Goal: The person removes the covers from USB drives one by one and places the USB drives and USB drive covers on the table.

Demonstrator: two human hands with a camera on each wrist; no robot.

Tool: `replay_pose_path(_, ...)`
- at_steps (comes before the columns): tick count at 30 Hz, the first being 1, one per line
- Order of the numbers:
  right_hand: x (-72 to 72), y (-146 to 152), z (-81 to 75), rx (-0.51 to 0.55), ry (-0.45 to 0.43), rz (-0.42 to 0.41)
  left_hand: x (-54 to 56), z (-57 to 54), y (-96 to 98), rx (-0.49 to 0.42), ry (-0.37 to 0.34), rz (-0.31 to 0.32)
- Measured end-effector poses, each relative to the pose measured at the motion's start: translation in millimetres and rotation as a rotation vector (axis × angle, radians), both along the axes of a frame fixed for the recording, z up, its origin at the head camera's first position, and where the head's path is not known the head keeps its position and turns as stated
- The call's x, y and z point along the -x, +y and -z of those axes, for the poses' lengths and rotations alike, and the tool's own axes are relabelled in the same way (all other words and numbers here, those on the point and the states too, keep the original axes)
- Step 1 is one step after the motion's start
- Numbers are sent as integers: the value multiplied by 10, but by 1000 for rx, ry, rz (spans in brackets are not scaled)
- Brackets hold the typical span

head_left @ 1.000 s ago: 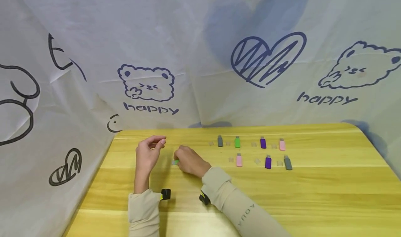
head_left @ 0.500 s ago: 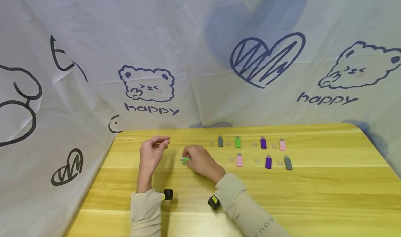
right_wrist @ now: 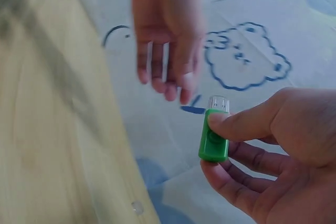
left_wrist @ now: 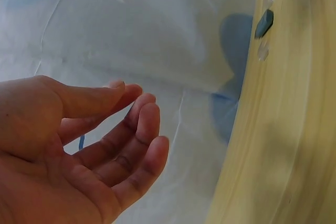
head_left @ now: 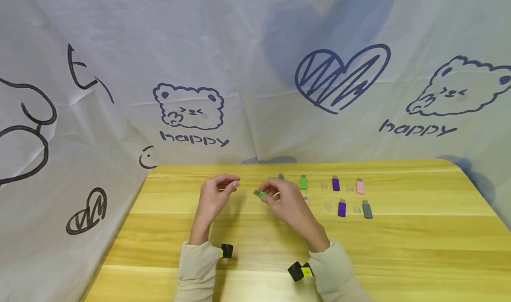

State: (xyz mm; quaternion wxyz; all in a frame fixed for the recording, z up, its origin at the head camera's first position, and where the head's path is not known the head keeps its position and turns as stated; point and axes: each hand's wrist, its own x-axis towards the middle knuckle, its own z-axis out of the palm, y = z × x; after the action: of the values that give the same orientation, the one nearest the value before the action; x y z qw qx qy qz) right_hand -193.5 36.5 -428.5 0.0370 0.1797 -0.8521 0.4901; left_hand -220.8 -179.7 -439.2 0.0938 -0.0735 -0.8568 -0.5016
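Observation:
In the head view my right hand [head_left: 293, 202] holds a green USB stick [head_left: 262, 194] above the table, its plug end facing left. The right wrist view shows the same green stick [right_wrist: 213, 142] pinched between thumb and fingers. Its plug end looks clear and shiny; whether a cap covers it I cannot tell. My left hand [head_left: 213, 198] hovers to the left of the stick, apart from it. In the left wrist view that hand's fingers [left_wrist: 149, 124] hang loosely bent with the thumb close to the index finger, and nothing shows between them.
On the wooden table [head_left: 399, 249], at the right, lie more USB sticks: a green one [head_left: 303, 182], purple ones [head_left: 336, 183], pink ones [head_left: 360, 186] and grey ones [head_left: 367, 209]. Small clear caps [head_left: 328, 207] lie beside several. A printed cloth [head_left: 247, 71] hangs behind and at the left.
My right hand has lifted the green USB stick and carried it to the right, now hiding part of the laid-out sticks. My left hand has moved right as well.

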Motion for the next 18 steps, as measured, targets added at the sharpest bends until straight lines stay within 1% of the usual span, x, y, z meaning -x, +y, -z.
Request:
replay_pose_path(4, -52, 83, -6, 89, -51, 33, -16, -10, 52, -15, -1, 44)
replay_pose_path(8, -62, 119, 49, 155, -76, 54, -22, -20, 85, -25, 2, 68)
replay_pose_path(11, -65, 140, 79, 168, -81, 63, -25, -23, 115, -53, -6, 102)
replay_pose_path(16, -55, 196, 99, 169, -86, 94, -41, -56, 170, -125, -66, 188)
replay_pose_path(18, -43, 204, 108, 173, -82, 105, -53, -77, 183, -137, -87, 207)
